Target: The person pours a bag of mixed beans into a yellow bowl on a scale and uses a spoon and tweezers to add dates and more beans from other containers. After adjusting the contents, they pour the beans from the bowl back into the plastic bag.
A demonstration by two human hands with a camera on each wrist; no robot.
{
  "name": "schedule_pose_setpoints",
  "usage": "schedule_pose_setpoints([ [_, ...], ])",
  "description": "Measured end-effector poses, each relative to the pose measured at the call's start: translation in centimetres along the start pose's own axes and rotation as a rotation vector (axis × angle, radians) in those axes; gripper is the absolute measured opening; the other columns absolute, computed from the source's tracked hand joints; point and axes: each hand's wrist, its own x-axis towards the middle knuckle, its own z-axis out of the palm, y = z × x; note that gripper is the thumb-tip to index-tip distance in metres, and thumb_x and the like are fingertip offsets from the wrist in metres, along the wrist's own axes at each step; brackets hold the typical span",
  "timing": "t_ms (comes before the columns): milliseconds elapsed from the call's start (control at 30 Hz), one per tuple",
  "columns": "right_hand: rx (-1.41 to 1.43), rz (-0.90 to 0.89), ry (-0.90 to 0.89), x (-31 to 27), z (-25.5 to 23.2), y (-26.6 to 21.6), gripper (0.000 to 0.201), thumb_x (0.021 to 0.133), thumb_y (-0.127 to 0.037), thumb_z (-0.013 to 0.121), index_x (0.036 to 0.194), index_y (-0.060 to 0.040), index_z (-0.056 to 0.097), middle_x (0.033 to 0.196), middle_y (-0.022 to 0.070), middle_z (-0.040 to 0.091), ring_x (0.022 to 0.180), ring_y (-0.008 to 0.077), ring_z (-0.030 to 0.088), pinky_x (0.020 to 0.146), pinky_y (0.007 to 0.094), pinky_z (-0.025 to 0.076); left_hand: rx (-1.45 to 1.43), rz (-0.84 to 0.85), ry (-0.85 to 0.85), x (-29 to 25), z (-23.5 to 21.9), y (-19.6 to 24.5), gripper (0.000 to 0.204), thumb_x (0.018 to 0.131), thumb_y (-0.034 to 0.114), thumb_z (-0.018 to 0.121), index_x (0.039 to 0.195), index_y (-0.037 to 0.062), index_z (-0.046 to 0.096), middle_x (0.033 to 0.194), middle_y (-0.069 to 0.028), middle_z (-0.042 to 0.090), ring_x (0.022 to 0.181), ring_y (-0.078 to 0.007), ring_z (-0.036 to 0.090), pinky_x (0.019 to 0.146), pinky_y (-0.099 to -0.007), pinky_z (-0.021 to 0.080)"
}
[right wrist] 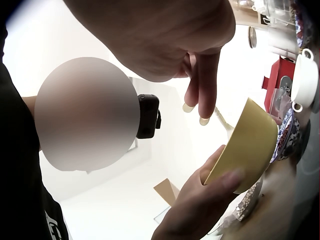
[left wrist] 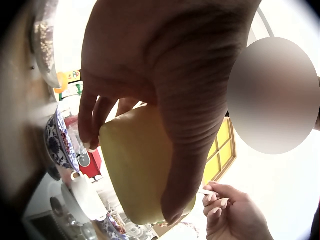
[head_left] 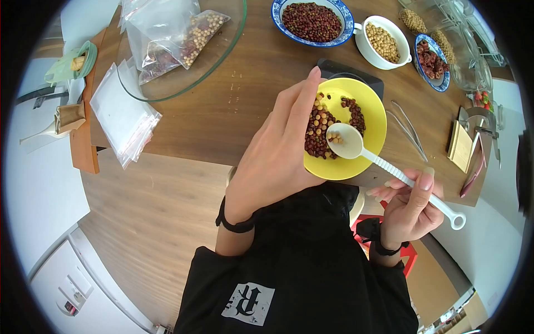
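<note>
My left hand point(head_left: 281, 142) grips a yellow bowl point(head_left: 378, 119) by its side, raised near the table's front edge. In the left wrist view the thumb lies along one side of the bowl point(left wrist: 132, 165) and the fingers reach round the other. Dark red beans point(head_left: 356, 114) and tan soybeans point(head_left: 319, 119) lie in the bowl. With thumb and fingers my right hand point(head_left: 414, 209) holds a white long-handled spoon point(head_left: 384, 163). The spoon's head is inside the bowl and carries a few soybeans point(head_left: 334, 137).
Behind the bowl sits a black scale point(head_left: 375, 83). Farther back are a blue-patterned bowl of red beans point(head_left: 311, 22), a white pot of soybeans point(head_left: 384, 43) and a small bowl of dried red fruit point(head_left: 433, 64). Metal tongs point(head_left: 409, 131) lie right. Left are plastic bags point(head_left: 125, 111) and a glass bowl point(head_left: 222, 61).
</note>
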Motion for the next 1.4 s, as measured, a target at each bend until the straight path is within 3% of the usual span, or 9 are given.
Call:
schedule_pose_setpoints([
  [100,-0.022,-0.020,0.036,0.1,0.1,0.0,0.037,0.107,-0.021,0.048,0.095,0.0106,0.061,0.068,0.0179,0.066,0.048,0.0206,0.063,0.046,0.0312,0.058,0.020,0.048,0.039,0.1,-0.2,0.1,0.115,0.063,0.019,0.093,0.154,-0.0008,0.026,0.141,-0.0227,0.047,0.122,-0.0383,0.058,0.096,-0.0422,0.053],
  [200,-0.032,-0.017,0.070,0.2,0.3,0.0,0.037,0.107,-0.022,0.049,0.095,0.0103,0.061,0.068,0.0177,0.066,0.047,0.0204,0.063,0.045,0.0297,0.057,0.013,0.003,0.007,0.0,0.0,0.0,0.127,0.058,0.019,0.096,0.157,-0.0003,0.020,0.144,-0.0220,0.047,0.130,-0.0368,0.049,0.103,-0.0421,0.048],
  [367,-0.081,-0.014,0.087,0.1,1.0,0.0,0.034,0.107,-0.020,0.049,0.095,0.0100,0.061,0.070,0.0173,0.066,0.048,0.0199,0.064,0.046,0.0294,0.057,0.039,0.036,0.030,0.2,-0.1,0.2,0.114,0.063,0.018,0.092,0.154,-0.0007,0.026,0.141,-0.0226,0.047,0.122,-0.0391,0.057,0.097,-0.0428,0.052],
  [867,0.022,0.035,-0.023,0.5,1.1,0.5,0.029,0.107,-0.016,0.048,0.097,0.0084,0.061,0.072,0.0173,0.068,0.051,0.0193,0.066,0.049,0.0299,0.059,0.070,0.030,0.041,0.1,0.0,-0.1,0.114,0.065,0.020,0.092,0.154,-0.0026,0.025,0.141,-0.0226,0.046,0.121,-0.0382,0.057,0.096,-0.0422,0.053],
  [1400,-0.155,0.030,0.214,0.9,1.8,-0.6,0.039,0.106,-0.024,0.052,0.092,0.0107,0.063,0.065,0.0168,0.065,0.045,0.0206,0.062,0.043,0.0315,0.056,0.067,0.050,0.039,0.1,0.0,0.4,0.116,0.064,0.020,0.093,0.155,-0.0024,0.024,0.140,-0.0234,0.046,0.122,-0.0383,0.057,0.096,-0.0430,0.052],
])
